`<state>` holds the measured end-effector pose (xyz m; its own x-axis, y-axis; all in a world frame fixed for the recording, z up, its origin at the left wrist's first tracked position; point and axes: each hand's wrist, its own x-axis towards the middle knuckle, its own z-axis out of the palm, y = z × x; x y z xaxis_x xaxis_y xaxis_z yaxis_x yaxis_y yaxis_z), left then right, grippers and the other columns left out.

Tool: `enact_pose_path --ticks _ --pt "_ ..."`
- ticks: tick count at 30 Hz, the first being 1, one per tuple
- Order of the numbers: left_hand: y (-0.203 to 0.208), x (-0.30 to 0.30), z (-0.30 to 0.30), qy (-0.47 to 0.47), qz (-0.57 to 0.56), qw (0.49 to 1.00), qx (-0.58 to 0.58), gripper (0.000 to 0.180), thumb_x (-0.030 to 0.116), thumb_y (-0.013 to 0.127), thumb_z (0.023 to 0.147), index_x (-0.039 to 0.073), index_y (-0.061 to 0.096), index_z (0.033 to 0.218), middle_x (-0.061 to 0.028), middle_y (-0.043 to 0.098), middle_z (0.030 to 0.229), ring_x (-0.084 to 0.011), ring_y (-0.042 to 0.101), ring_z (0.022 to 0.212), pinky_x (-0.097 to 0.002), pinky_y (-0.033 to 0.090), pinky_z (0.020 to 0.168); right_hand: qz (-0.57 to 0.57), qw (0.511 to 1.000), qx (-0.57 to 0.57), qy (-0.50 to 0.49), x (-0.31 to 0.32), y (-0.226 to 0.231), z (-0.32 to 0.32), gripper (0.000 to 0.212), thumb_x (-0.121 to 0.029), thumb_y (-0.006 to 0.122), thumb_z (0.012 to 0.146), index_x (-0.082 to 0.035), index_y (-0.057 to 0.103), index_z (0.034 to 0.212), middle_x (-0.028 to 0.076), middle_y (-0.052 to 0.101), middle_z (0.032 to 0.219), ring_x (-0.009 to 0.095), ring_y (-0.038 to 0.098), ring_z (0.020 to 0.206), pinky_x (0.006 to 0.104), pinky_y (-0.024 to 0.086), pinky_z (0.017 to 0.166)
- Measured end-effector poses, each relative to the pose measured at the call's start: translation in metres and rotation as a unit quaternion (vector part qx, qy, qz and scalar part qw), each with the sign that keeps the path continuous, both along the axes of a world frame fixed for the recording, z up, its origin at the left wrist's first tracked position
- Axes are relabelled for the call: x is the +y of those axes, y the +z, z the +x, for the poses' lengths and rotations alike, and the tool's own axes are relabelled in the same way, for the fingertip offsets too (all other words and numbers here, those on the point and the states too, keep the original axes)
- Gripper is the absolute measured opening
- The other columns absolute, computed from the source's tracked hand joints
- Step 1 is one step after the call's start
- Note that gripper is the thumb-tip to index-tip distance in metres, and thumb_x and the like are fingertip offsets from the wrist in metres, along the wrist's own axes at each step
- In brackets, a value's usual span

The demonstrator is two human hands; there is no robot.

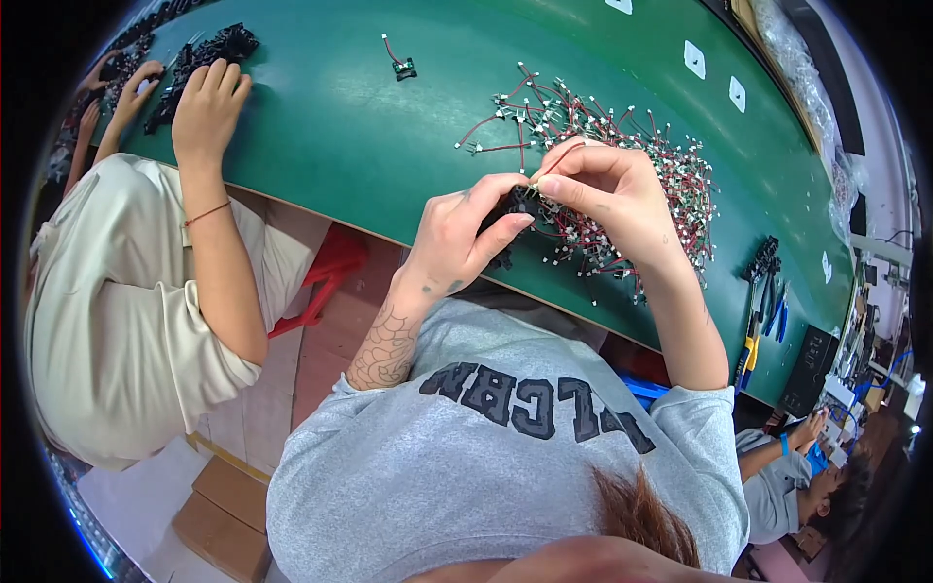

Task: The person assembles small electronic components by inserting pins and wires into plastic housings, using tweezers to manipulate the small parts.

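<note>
My left hand (452, 231) is closed around black plastic parts (522, 202), held just above the table's near edge. Thumb and forefinger of my right hand (622, 199) pinch a small wired connector with a red wire (562, 155), right at the top of the black parts. The fingertips of both hands almost meet there, so how the connector sits against the plastic is hidden. Beneath and behind my right hand spreads a heap of small circuit pieces with red and black wires and white plugs (688, 180).
On the green table (321, 117) lies a single black part with a board and wire (404, 68). Pliers (777, 316) and a black box (809, 369) are at the right. At left, a co-worker's hand (209, 112) rests by black parts (228, 44). A red stool (326, 277) stands below.
</note>
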<state>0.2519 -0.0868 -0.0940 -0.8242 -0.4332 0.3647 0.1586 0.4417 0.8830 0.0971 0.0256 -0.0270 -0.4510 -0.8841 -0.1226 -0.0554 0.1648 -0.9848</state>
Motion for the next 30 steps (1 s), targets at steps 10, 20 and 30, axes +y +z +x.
enact_pose_path --ticks 10,20,30 --pt "0.0 0.004 0.002 0.016 -0.022 1.0 0.001 0.028 0.019 0.067 0.086 0.004 0.06 0.109 -0.0037 0.062 0.069 -0.0164 0.053 0.052 -0.0278 0.041 0.052 -0.086 0.973 0.215 0.003 0.003 -0.003 0.011 0.008 -0.004 0.068 0.079 0.004 0.069 0.081 0.006 0.064 0.083 0.011 0.053 0.068 0.0208 0.043 0.062" --pt "0.0 0.002 0.003 -0.013 -0.004 1.0 -0.024 0.026 0.017 0.067 0.085 0.004 0.062 0.106 -0.0041 0.063 0.07 -0.016 0.053 0.053 -0.0267 0.041 0.053 -0.009 0.996 0.091 0.001 0.007 0.002 0.011 0.007 -0.003 0.069 0.078 0.004 0.069 0.081 0.008 0.065 0.085 0.012 0.054 0.07 0.0211 0.044 0.063" --pt "0.009 0.001 0.004 -0.014 0.066 0.998 -0.015 0.026 0.015 0.068 0.083 0.002 0.063 0.106 -0.006 0.065 0.076 -0.0153 0.054 0.057 -0.0257 0.042 0.056 -0.083 0.993 0.084 0.008 0.006 -0.004 0.006 0.004 0.0 0.069 0.077 0.003 0.069 0.079 0.006 0.065 0.085 0.012 0.055 0.072 0.0229 0.044 0.064"
